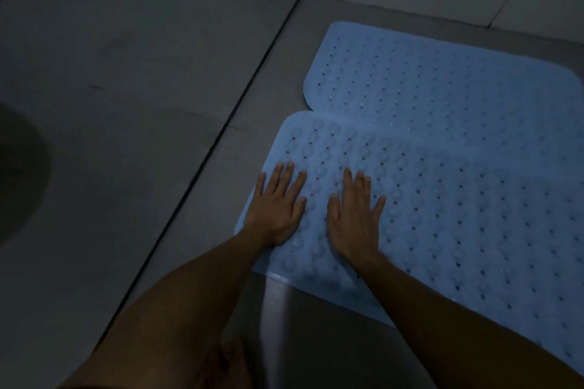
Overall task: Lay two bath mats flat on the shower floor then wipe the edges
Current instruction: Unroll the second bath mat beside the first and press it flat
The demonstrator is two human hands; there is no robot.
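Bath mats lay on the shower floor (132, 79), the near mat (426, 215) overlapping the far mat (426, 82) by the wall, while the left hand (278, 208) and right hand (355, 218), fingers straight and spread, pressed its left edge, apparently to flatten it.

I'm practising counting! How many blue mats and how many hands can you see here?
Blue mats: 2, the near mat under the hands and the far mat beside it
Hands: 2, the left hand and the right hand, both flat on the near mat
Total: 4
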